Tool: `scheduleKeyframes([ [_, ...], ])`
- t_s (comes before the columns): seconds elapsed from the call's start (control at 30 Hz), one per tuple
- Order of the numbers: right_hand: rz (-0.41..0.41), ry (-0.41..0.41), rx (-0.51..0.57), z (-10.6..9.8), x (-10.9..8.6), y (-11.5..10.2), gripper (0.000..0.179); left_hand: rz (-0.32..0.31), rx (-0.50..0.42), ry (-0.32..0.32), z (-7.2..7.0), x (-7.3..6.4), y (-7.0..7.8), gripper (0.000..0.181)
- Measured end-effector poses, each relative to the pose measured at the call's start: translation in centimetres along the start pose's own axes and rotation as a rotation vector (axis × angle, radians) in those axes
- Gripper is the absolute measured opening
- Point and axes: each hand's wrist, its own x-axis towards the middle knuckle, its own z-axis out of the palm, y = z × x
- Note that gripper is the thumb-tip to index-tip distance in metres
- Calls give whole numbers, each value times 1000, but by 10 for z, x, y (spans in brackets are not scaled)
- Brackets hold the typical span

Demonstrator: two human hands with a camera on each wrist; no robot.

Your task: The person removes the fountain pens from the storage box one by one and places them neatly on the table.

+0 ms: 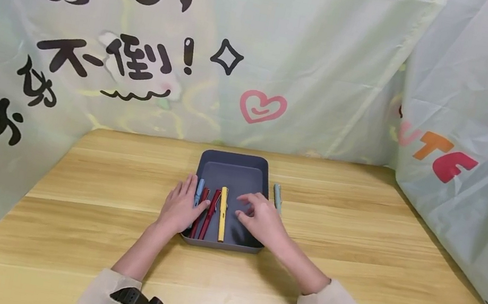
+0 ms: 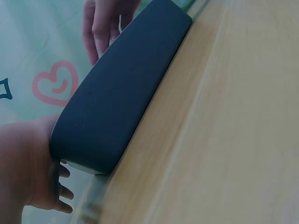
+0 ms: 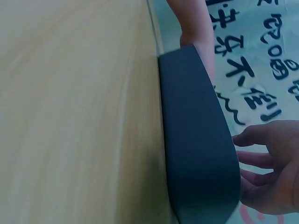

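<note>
A dark grey rectangular tray (image 1: 250,174) sits on the table with several pens in its left half. From left to right come a blue pen (image 1: 200,188), two dark red pens, one clearly seen beside the yellow one (image 1: 210,216), and a yellow pen (image 1: 222,215). My left hand (image 1: 179,207) lies along the tray's left side with fingers straight, its thumb reaching over the rim toward the red pens. Over the tray's right part is my right hand (image 1: 261,219), fingers loosely bent and nothing between them. A pale teal pen (image 1: 277,196) lies outside the tray, just beyond the right hand.
The light wooden table (image 1: 360,209) extends around the tray. Printed cloth hangs behind it and at both sides, with a pink heart (image 1: 262,108) on the back panel. Black camera mounts (image 1: 141,302) sit at both sleeves.
</note>
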Motion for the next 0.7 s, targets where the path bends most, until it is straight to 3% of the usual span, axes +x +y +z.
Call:
scheduleKeyframes([
  [0.33, -14, -174, 9, 22, 10, -13, 21, -11, -3, 1, 0, 2, 1, 78],
  [0.7, 4, -234, -14, 36, 12, -5, 15, -23, -11, -7, 0, 2, 0, 79],
])
